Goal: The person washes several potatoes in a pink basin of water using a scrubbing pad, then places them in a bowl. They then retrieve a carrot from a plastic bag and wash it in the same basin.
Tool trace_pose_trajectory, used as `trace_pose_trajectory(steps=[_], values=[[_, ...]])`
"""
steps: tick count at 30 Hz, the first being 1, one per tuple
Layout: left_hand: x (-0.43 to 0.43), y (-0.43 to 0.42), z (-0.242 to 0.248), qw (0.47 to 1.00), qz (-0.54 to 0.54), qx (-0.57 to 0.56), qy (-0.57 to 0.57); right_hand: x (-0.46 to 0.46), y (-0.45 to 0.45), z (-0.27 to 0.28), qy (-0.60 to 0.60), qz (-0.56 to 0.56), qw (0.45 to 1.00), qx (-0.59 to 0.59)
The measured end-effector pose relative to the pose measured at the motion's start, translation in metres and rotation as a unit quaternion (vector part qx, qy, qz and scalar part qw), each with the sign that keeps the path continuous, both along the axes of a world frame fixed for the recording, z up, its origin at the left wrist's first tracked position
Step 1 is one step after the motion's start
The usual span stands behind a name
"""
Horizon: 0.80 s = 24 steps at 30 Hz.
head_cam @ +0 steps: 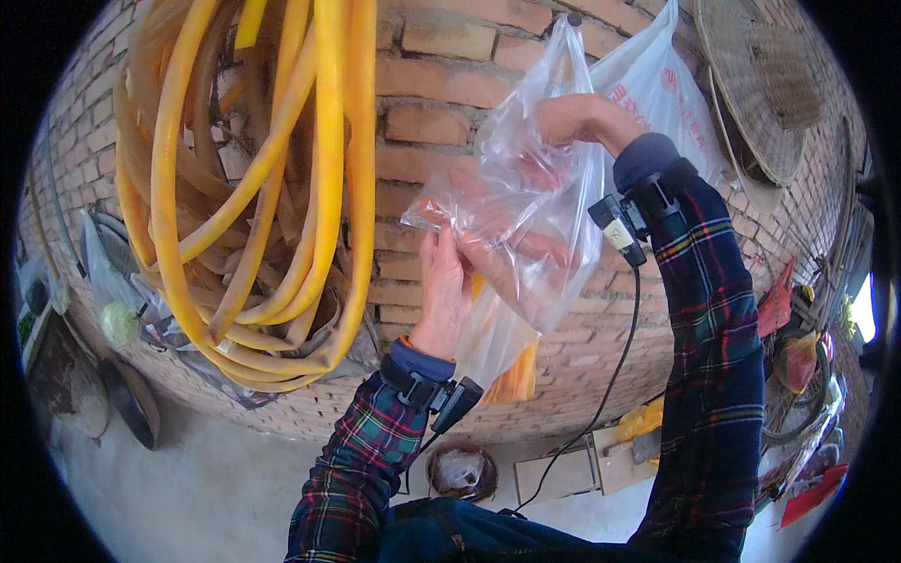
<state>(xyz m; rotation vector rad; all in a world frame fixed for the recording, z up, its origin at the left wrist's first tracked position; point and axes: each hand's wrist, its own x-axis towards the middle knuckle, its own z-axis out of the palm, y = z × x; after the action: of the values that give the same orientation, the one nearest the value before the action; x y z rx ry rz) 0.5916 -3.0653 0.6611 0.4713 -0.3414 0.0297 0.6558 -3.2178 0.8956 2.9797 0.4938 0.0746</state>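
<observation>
A clear plastic bag (pixel 556 281) hangs by its handles from a dark peg (pixel 574 19) in the brick wall. My right hand (pixel 542 151) reaches into it; its fingers are blurred behind the film, and reddish items (pixel 493 211) show inside, too unclear to name. Against the bag's lower left corner my left hand (pixel 447 281) is raised, fingers together, the film pinched at the fingertips. Just below hangs another translucent bag (pixel 493 338), with an orange-yellow bag (pixel 517 373) beneath. A white printed bag (pixel 654 77) hangs behind my right wrist.
Thick coils of yellow hose (pixel 327 176) hang at left. A woven straw hat (pixel 767 91) is on the wall at upper right. Below stand a round bucket (pixel 462 471) and boxes (pixel 556 478). A large pan (pixel 130 405) leans at lower left; a black cable runs from my right wrist.
</observation>
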Motion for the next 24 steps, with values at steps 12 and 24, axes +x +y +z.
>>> trace_pose_trajectory(steps=[12, 24], values=[[0.015, -0.013, 0.000, 0.997, -0.056, -0.014, -0.046, -0.003, -0.013, -0.009, 0.050, -0.060, 0.990, 0.119], [0.021, -0.035, -0.013, 0.998, -0.058, -0.007, -0.037, -0.027, -0.019, -0.019, 0.040, 0.154, 0.983, 0.095]])
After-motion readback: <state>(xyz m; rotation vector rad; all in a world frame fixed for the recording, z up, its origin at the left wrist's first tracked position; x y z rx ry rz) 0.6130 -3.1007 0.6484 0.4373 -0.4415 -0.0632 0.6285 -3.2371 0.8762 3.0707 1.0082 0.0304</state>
